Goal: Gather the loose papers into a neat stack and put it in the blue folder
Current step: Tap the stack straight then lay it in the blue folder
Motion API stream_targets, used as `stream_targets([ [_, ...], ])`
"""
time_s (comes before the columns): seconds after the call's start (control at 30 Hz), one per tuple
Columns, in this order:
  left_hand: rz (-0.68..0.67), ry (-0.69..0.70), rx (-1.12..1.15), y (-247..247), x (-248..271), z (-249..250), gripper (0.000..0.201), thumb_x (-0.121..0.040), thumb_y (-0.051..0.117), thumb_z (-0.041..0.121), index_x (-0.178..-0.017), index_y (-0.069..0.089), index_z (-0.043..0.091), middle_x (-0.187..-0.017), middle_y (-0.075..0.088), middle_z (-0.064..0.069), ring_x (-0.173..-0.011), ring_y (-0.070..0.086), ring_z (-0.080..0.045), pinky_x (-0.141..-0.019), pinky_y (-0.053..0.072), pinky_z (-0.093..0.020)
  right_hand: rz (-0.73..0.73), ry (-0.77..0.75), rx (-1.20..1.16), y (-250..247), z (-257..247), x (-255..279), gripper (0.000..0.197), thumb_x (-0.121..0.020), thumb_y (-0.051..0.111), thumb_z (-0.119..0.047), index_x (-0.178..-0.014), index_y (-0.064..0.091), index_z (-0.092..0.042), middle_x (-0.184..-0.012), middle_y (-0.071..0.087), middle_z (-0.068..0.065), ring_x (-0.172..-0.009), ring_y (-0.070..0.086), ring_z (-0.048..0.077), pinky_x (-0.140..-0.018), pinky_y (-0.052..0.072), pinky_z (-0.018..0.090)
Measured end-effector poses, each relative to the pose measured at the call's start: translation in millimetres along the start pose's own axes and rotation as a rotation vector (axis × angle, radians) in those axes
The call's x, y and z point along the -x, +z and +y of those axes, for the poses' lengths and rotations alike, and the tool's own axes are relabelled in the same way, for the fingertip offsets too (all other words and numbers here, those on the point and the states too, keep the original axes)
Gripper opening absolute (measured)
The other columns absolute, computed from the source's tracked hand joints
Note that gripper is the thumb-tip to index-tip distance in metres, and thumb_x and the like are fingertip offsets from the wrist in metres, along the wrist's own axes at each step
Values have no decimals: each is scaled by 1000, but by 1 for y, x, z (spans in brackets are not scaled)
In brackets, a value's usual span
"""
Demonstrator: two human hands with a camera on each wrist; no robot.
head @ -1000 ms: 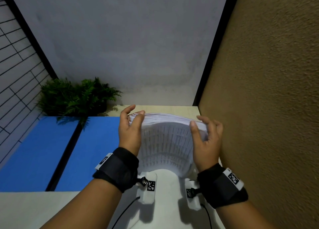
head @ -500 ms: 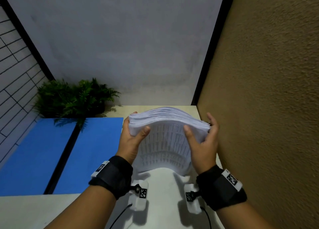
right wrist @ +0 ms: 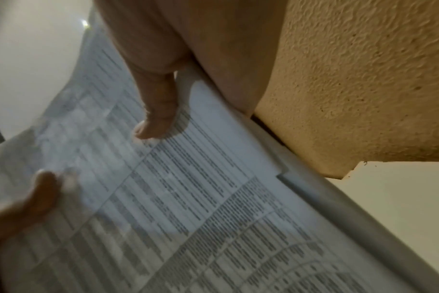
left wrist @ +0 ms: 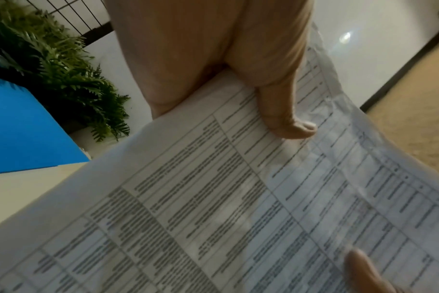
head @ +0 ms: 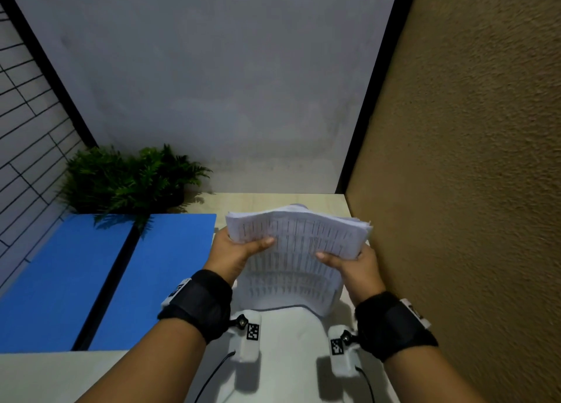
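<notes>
Both hands hold one thick stack of papers (head: 299, 244) above the counter (head: 303, 202), near its right edge by the textured brown wall (head: 470, 159). Left hand (head: 232, 252) has its grip closed on the stack's left edge, thumb on the printed top sheet; right hand (head: 356, 266) grips the right edge likewise — the sheets arch upward between them. Open and flat, the blue folder (head: 91, 281) lies just left, a fern (head: 127, 181) at its far end.

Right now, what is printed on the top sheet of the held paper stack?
Black gridded tables of small text on the white paper stack; clearest in the left wrist view.
</notes>
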State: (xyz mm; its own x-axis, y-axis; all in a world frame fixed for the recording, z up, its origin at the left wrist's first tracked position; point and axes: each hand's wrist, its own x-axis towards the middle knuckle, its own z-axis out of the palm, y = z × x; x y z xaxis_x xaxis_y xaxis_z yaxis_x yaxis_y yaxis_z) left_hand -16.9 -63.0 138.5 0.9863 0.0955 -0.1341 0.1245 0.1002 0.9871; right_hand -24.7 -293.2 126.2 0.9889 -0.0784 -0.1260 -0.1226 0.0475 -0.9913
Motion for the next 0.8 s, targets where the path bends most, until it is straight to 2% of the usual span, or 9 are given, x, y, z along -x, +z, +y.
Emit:
stream_targets([
  [0.17,-15,51,6,-8,0,1,63,-50,92,20,-106,67,6,-100,73,-8,-93,69,-21,-66,55,-22,-5,-77,-27,-7,-11,3,53,-59,90,-19,-106,65,-25,-110,70,11,-108,66,30,-88,57,53],
  [0.23,10,42,4,-9,1,-7,75,-46,94,25,-112,63,10,-106,72,-9,-98,68,-23,-70,58,-25,28,-111,-45,-6,-9,9,70,-53,91,-30,-114,58,-29,-116,67,9,-111,65,29,-88,57,53],
  [0.33,-19,50,2,-6,5,-13,93,-47,95,36,-128,54,14,-118,68,-10,-111,65,-27,-85,58,-40,105,-157,-65,-3,-11,17,95,-47,93,-42,-126,42,-48,-130,56,0,-118,60,24,-92,55,51],
  [0.4,-61,65,17,-1,10,-14,96,-49,93,34,-132,50,15,-120,68,-9,-109,67,-21,-81,59,-34,103,-218,-62,3,-16,22,98,-45,91,-48,-125,36,-60,-134,50,-6,-121,57,20,-94,54,50],
  [0.53,-93,113,77,10,20,-9,85,-50,86,34,-127,54,17,-114,70,-5,-98,70,-10,-69,56,-20,100,-350,-10,14,-24,30,96,-55,84,-49,-128,25,-65,-128,52,-11,-117,59,11,-94,55,43],
  [0.63,-23,154,83,12,23,1,92,-46,83,63,-128,51,35,-116,66,11,-99,66,0,-72,54,-17,168,-363,-22,12,-24,25,82,-67,77,-48,-130,28,-66,-141,45,-6,-130,50,16,-102,49,51],
  [0.7,-13,189,55,15,23,9,96,-48,70,81,-134,45,45,-124,59,18,-102,62,10,-77,51,-10,183,-426,105,12,-24,25,76,-75,75,-45,-138,32,-55,-145,40,-10,-134,43,8,-106,46,40],
  [0.77,-4,214,63,18,21,15,93,-56,66,80,-139,40,48,-131,56,16,-109,60,10,-82,50,-9,175,-535,259,16,-26,25,63,-84,73,-34,-138,43,-42,-133,43,-17,-123,44,-10,-97,45,14],
  [0.8,8,222,65,19,19,18,87,-62,66,75,-140,38,50,-136,54,12,-115,58,5,-89,49,-14,191,-549,290,17,-25,23,54,-87,70,-32,-135,47,-39,-128,44,-17,-118,45,-13,-93,44,9],
])
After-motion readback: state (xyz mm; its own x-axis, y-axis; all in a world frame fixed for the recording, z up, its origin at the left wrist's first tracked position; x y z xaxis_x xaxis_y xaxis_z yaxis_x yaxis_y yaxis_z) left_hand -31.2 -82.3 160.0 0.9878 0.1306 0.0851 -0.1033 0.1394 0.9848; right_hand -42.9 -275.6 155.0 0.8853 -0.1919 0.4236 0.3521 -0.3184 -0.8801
